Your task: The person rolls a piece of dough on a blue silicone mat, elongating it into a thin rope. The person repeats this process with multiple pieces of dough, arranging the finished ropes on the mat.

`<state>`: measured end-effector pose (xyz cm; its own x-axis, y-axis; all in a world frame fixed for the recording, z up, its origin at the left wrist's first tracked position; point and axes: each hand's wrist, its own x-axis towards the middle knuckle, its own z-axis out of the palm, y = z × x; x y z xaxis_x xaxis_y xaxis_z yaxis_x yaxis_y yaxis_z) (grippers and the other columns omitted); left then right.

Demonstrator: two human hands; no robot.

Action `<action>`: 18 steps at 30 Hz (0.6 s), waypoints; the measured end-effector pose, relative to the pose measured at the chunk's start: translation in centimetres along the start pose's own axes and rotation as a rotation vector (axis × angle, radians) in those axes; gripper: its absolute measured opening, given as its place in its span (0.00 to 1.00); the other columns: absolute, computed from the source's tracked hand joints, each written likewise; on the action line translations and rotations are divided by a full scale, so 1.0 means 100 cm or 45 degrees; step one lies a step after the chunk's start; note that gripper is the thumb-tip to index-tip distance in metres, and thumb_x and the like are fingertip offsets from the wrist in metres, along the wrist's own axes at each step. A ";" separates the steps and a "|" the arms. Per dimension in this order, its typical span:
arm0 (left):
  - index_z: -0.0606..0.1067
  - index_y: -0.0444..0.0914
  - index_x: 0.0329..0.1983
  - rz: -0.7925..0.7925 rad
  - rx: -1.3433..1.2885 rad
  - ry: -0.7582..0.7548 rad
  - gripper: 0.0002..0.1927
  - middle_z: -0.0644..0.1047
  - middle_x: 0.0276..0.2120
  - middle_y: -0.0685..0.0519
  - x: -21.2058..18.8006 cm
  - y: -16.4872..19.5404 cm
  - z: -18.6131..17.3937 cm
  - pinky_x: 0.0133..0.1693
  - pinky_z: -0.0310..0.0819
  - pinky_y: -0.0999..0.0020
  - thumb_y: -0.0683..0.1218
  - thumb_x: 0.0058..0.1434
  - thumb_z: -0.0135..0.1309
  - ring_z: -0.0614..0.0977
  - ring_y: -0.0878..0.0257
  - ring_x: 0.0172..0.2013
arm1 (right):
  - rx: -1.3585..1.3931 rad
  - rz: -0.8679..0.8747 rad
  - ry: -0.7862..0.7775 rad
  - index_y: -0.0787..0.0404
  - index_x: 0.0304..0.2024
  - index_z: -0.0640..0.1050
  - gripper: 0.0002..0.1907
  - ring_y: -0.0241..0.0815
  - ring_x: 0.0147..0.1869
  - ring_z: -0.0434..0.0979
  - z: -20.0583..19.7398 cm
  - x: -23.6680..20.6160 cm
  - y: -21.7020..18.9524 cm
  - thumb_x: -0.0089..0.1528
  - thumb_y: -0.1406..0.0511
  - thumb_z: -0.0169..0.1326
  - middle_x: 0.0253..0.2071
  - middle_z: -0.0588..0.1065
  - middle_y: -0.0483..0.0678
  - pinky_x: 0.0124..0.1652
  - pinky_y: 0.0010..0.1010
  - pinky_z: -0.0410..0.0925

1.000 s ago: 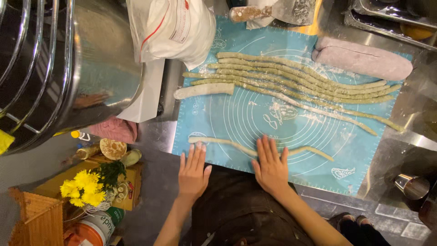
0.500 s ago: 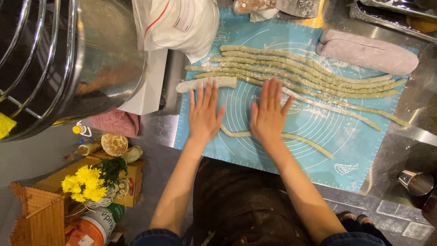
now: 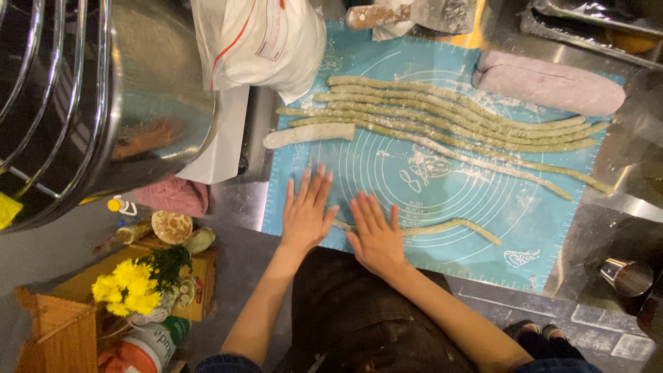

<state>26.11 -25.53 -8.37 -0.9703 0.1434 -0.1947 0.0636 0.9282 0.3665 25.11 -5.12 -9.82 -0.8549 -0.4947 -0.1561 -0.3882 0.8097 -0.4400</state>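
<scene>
Blue silicone mat [image 3: 442, 186] (floured dough rope [image 3: 449, 226])

both hands [image 3: 342, 221] drawn back close together; dough rope [image 3: 442, 228] rolled nearer

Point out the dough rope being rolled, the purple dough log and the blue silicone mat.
dough rope [image 3: 449, 226], head view, bare stretch right of the hands.
purple dough log [image 3: 549, 83], head view, middle.
blue silicone mat [image 3: 387, 173], head view, bare centre.

We're looking down at a working kitchen, maybe a bakery. Dough ropes [image 3: 442, 114] are lying across a blue baking mat [image 3: 428, 173], with a big steel mixer bowl [image 3: 117, 103] sitting alongside.
</scene>
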 end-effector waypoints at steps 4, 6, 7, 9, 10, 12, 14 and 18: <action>0.55 0.40 0.78 0.051 0.062 0.142 0.37 0.54 0.77 0.46 0.065 0.002 -0.004 0.72 0.43 0.42 0.58 0.69 0.47 0.56 0.44 0.75 | -0.041 0.187 0.119 0.60 0.76 0.56 0.38 0.50 0.83 0.47 -0.018 0.053 0.003 0.68 0.51 0.46 0.79 0.52 0.53 0.72 0.64 0.37; 0.55 0.39 0.78 0.026 0.057 0.122 0.37 0.53 0.77 0.45 0.073 0.002 -0.006 0.72 0.43 0.42 0.57 0.70 0.48 0.55 0.44 0.75 | -0.120 0.241 0.230 0.61 0.78 0.55 0.38 0.51 0.84 0.46 -0.022 0.059 0.007 0.70 0.52 0.45 0.81 0.51 0.53 0.74 0.63 0.36; 0.55 0.38 0.78 0.027 0.038 0.102 0.37 0.53 0.77 0.45 0.066 0.002 -0.009 0.72 0.43 0.43 0.57 0.70 0.48 0.55 0.43 0.75 | -0.112 0.239 0.253 0.62 0.78 0.54 0.38 0.52 0.85 0.46 -0.024 0.055 0.007 0.71 0.52 0.45 0.81 0.51 0.54 0.74 0.62 0.36; 0.55 0.38 0.78 0.041 -0.008 0.066 0.38 0.53 0.77 0.44 0.037 0.003 -0.015 0.73 0.44 0.44 0.57 0.70 0.48 0.55 0.43 0.75 | -0.082 0.191 0.203 0.62 0.78 0.54 0.39 0.52 0.84 0.46 -0.023 0.040 0.007 0.70 0.51 0.44 0.81 0.51 0.53 0.74 0.61 0.36; 0.56 0.38 0.77 -0.010 -0.042 0.016 0.39 0.53 0.77 0.45 0.016 0.004 -0.019 0.72 0.44 0.45 0.57 0.67 0.49 0.55 0.44 0.75 | -0.053 0.139 0.131 0.61 0.77 0.54 0.40 0.50 0.83 0.46 -0.023 0.030 0.006 0.68 0.50 0.44 0.80 0.51 0.52 0.73 0.61 0.37; 0.56 0.37 0.76 -0.065 -0.067 -0.015 0.39 0.53 0.76 0.43 -0.030 0.008 -0.026 0.72 0.45 0.45 0.57 0.65 0.49 0.55 0.42 0.75 | -0.007 0.043 -0.010 0.59 0.76 0.55 0.41 0.48 0.82 0.47 -0.020 0.013 0.003 0.66 0.47 0.44 0.79 0.51 0.51 0.72 0.61 0.39; 0.57 0.36 0.76 -0.098 -0.033 -0.007 0.40 0.52 0.75 0.38 -0.048 0.011 -0.024 0.71 0.44 0.44 0.57 0.65 0.50 0.53 0.38 0.74 | -0.023 0.023 -0.066 0.57 0.76 0.55 0.40 0.48 0.82 0.47 -0.017 0.010 0.003 0.66 0.47 0.43 0.79 0.51 0.50 0.71 0.61 0.40; 0.57 0.37 0.76 -0.152 0.075 0.123 0.40 0.52 0.76 0.37 0.002 0.008 -0.001 0.71 0.41 0.40 0.58 0.65 0.50 0.52 0.35 0.74 | -0.040 0.112 0.012 0.58 0.76 0.54 0.40 0.50 0.82 0.46 -0.017 0.037 0.012 0.67 0.47 0.43 0.79 0.51 0.51 0.70 0.63 0.39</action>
<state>25.97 -24.83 -7.99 -0.9895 -0.0001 -0.1443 -0.0426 0.9556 0.2917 20.87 -5.45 -9.39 -0.8894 -0.4182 -0.1843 -0.3219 0.8595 -0.3971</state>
